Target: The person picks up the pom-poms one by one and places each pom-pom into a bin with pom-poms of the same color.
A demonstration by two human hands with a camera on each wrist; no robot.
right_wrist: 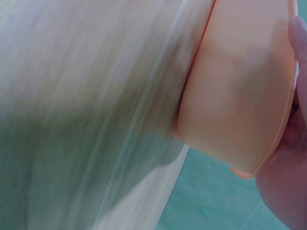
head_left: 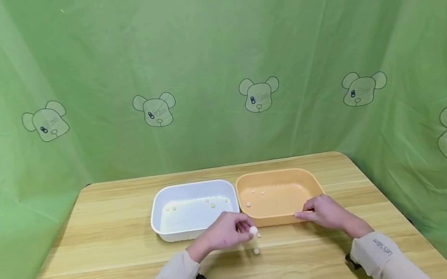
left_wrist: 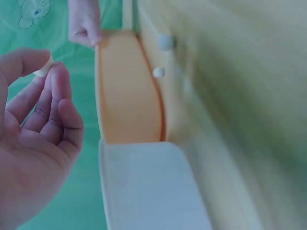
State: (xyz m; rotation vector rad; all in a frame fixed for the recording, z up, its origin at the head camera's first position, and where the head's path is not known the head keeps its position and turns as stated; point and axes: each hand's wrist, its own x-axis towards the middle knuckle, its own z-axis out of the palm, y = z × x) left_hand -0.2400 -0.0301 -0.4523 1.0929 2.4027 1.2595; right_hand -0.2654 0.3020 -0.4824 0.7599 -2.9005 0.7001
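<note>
My left hand [head_left: 230,230] pinches a small white ball [head_left: 253,230] between thumb and fingertips, just in front of where two bins meet; the left wrist view shows the ball [left_wrist: 43,68] partly covered by the fingers. Below that hand, two more small white balls [head_left: 256,251] lie on the table. My right hand [head_left: 326,211] grips the front rim of the orange bin [head_left: 280,220] near its right corner. In the right wrist view the thumb [right_wrist: 298,38] lies over the rim. Inside the orange bin sit a few small pale balls [head_left: 248,204].
A white bin [head_left: 177,236] stands against the left side of the orange one, with several small yellowish balls [head_left: 213,205] scattered inside. Both bins rest on a wooden table [head_left: 106,255]. Green curtains [head_left: 201,55] with bear-head prints hang behind and at both sides.
</note>
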